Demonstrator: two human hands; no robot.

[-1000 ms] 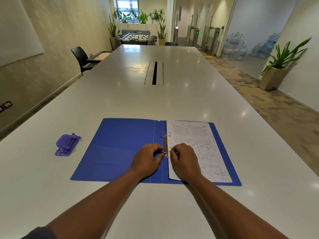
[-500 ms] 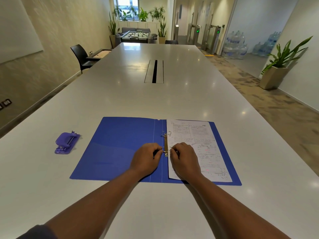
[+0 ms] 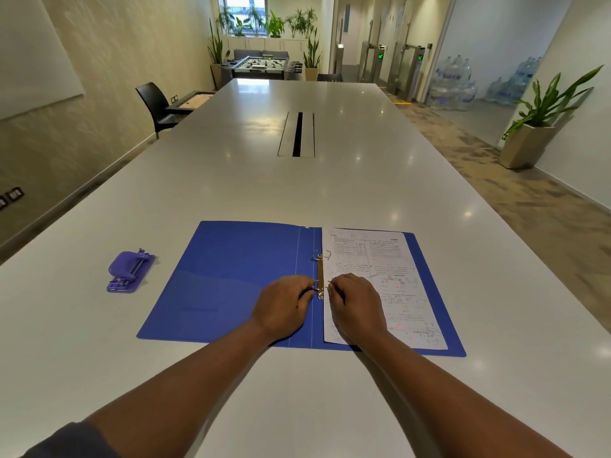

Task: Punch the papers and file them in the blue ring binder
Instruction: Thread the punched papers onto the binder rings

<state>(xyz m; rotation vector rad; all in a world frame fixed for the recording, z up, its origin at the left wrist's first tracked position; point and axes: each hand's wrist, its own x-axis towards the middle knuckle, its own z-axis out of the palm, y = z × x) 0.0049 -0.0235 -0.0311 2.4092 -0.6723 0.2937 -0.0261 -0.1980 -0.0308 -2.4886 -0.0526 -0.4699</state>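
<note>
The blue ring binder (image 3: pixel 231 279) lies open flat on the white table. Printed papers (image 3: pixel 390 272) rest on its right half, their left edge at the metal ring mechanism (image 3: pixel 320 276). The far ring stands open, its two halves apart. My left hand (image 3: pixel 284 304) pinches the near ring's left half. My right hand (image 3: pixel 357 302) rests on the papers and pinches the same ring's right half. My fingers hide the near ring almost entirely. A purple hole punch (image 3: pixel 130 271) sits on the table left of the binder.
A long white table (image 3: pixel 297 193) stretches ahead with a cable slot (image 3: pixel 297 133) in its middle. A black chair (image 3: pixel 155 105) stands at the left side. A potted plant (image 3: pixel 535 127) is on the floor at the right.
Both hands stay at the near ring, barely moving. The view has shifted slightly; binder, papers and punch lie where they were.
</note>
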